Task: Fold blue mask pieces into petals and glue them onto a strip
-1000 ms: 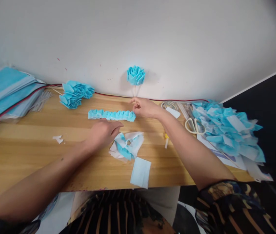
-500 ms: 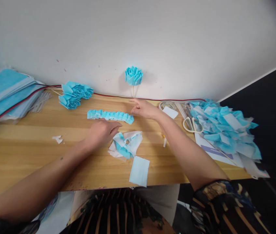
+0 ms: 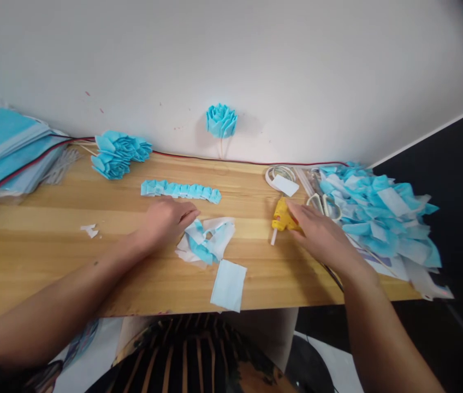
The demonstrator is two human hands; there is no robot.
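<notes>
My left hand [image 3: 165, 217] rests on the wooden table [image 3: 51, 256], fingers loosely curled, touching the edge of a heap of blue and white mask scraps [image 3: 207, 243]. Just beyond it lies a pleated blue strip [image 3: 180, 189]. My right hand [image 3: 317, 232] lies at the right, fingers closing on a yellow glue gun [image 3: 281, 217] with a white stick at its end. A finished blue flower on a stick [image 3: 220, 120] leans on the wall. A cut blue rectangle [image 3: 228, 284] hangs at the table's front edge.
Several blue flowers [image 3: 117, 153] lie at the back left beside a stack of face masks [image 3: 6, 147] and a red cable. A big pile of blue scraps [image 3: 374, 215], white scissors [image 3: 325, 204] and coiled ear loops [image 3: 278, 173] fill the right side.
My right hand left the far end of the pleated strip and came back right and nearer, onto the yellow glue gun. The left hand barely shifted.
</notes>
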